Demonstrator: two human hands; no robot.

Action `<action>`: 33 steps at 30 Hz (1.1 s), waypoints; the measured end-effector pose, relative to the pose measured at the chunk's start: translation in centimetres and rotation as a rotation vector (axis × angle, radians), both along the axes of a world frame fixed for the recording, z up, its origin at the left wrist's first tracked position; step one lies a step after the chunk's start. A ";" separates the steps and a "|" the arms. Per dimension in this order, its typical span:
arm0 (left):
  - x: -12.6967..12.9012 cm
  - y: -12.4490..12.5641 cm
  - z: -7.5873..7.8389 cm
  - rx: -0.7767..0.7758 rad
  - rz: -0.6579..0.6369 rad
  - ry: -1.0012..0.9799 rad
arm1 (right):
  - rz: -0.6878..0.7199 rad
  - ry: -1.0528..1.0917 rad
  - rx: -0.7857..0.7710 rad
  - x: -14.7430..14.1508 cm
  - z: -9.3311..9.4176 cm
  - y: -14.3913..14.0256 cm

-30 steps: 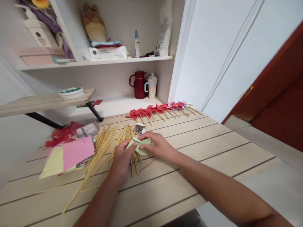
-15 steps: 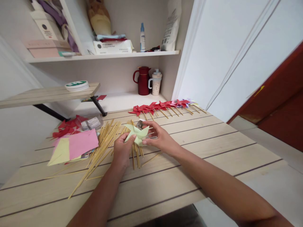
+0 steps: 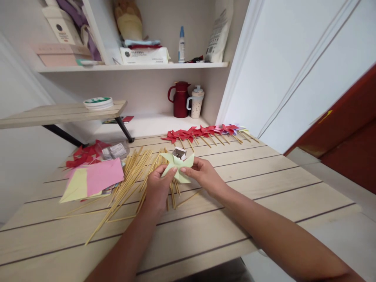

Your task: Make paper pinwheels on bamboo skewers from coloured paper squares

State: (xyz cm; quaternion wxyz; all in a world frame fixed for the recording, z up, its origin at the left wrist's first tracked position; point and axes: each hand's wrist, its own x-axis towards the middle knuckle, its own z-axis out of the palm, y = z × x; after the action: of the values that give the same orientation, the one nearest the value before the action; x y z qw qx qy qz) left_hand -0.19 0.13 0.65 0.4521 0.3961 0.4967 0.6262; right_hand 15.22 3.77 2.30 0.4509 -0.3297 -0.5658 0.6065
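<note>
Both hands hold a pale green paper pinwheel (image 3: 178,167) just above the wooden table (image 3: 264,172), over the near ends of a scattered heap of bamboo sticks (image 3: 132,176). The left hand (image 3: 157,188) is curled with its thumb pressed on the lower left vane, while the right hand (image 3: 202,175) pinches the right side between fingertips and thumb, so each is closed lightly on the paper and neither is spread open. To fold it well, the grip should probably stay soft, with the folded tips gathered at the centre and kept from springing apart; squeezing hard would likely crease the vanes. Both forearms reach in from the lower edge, wrists low and angled toward each other, palms turned inward. A small box (image 3: 179,152) sits just behind the pinwheel, a row of finished red pinwheels (image 3: 202,132) lies further back, and pink and yellow paper sheets (image 3: 94,180) rest to the left
</note>
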 end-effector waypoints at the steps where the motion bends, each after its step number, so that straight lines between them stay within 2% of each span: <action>1: 0.0 0.0 0.0 -0.002 -0.004 -0.010 | -0.003 -0.002 0.001 0.0 0.0 0.0; 8: 0.4 -0.3 0.3 0.022 -0.012 -0.001 | -0.046 -0.117 0.049 0.0 -0.2 -0.1; 18: 0.7 -0.5 0.6 0.009 -0.019 -0.068 | -0.071 -0.062 0.051 0.0 -0.4 -0.3; 26: 1.0 -0.6 0.4 0.000 -0.135 -0.122 | -0.161 -0.129 0.068 0.0 -0.1 -0.5; 30: 1.4 -0.8 0.8 -0.021 -0.096 -0.035 | -0.232 -0.159 0.089 -0.5 -0.3 -0.6; 33: 1.5 -0.8 0.8 -0.031 -0.072 -0.010 | -0.228 -0.177 0.095 -0.7 -0.6 -0.6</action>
State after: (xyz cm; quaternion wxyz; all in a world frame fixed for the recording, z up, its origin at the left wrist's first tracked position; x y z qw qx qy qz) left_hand 1.26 -0.68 1.42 0.4829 0.4033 0.4894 0.6039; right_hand 14.54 3.18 1.73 0.4805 -0.4223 -0.5902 0.4923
